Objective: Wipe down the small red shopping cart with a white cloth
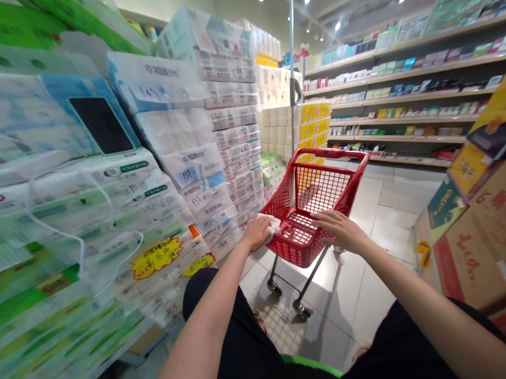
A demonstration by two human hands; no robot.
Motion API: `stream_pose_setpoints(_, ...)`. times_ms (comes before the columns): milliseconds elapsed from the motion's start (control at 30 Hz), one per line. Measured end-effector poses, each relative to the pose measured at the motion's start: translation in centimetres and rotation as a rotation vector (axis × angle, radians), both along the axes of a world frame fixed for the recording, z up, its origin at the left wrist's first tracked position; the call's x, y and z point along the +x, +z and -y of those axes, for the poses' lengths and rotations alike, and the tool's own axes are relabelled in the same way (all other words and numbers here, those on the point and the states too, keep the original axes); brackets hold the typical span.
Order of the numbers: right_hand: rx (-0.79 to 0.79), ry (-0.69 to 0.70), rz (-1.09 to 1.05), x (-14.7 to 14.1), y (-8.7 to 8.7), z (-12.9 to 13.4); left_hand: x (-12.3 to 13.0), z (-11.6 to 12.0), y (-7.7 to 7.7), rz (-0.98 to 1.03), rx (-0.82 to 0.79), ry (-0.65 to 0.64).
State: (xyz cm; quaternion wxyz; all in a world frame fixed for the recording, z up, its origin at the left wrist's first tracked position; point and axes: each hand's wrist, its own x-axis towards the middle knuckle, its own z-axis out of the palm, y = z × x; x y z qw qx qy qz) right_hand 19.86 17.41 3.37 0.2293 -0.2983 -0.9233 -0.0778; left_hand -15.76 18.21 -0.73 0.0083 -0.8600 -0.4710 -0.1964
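A red plastic shopping cart (301, 257) on a dark metal frame stands on the tiled floor between my knees. My left hand (257, 233) is closed on a white cloth or tissue (273, 224), which it presses against the cart's near left rim. Over the near right rim lies my right hand (336, 228), fingers stretched out and nothing held in them. Inside, the red basket shows a grid floor, and its handle bar (331, 152) is at the far end.
Stacks of packaged tissue paper (186, 136) rise on the left, with a dark-screened phone (101, 125) and white cable (84, 243) among them. Cardboard boxes (481, 223) flank the right. A metal pole (292, 68) and stocked shelves (401, 108) stand behind the cart.
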Motion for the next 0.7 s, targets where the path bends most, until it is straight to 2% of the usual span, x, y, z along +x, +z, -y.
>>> stream_pose_setpoints(100, -0.003, -0.058, 0.068, 0.9, 0.2, -2.5, 0.3, 0.3, -0.3, 0.0, 0.013, -0.032)
stream_pose_setpoints(200, -0.027, -0.085, 0.115, 1.3, -0.1, -3.6, 0.5, 0.8, -0.7, -0.017, 0.035, -0.079)
stream_pose_setpoints(333, 0.015, -0.082, 0.144, 1.1, -0.5, -3.7, 0.2, 1.0, -0.8, -0.027, 0.048, -0.101)
stream_pose_setpoints(533, 0.043, -0.071, 0.142, -0.4, -1.1, -3.6, -2.2, -0.1, 0.0, -0.053, 0.014, -0.147)
stream_pose_setpoints(700, -0.077, 0.063, 0.157, 0.0, 0.5, -4.1, -3.6, -0.6, 0.3, -0.06, -0.033, -0.102)
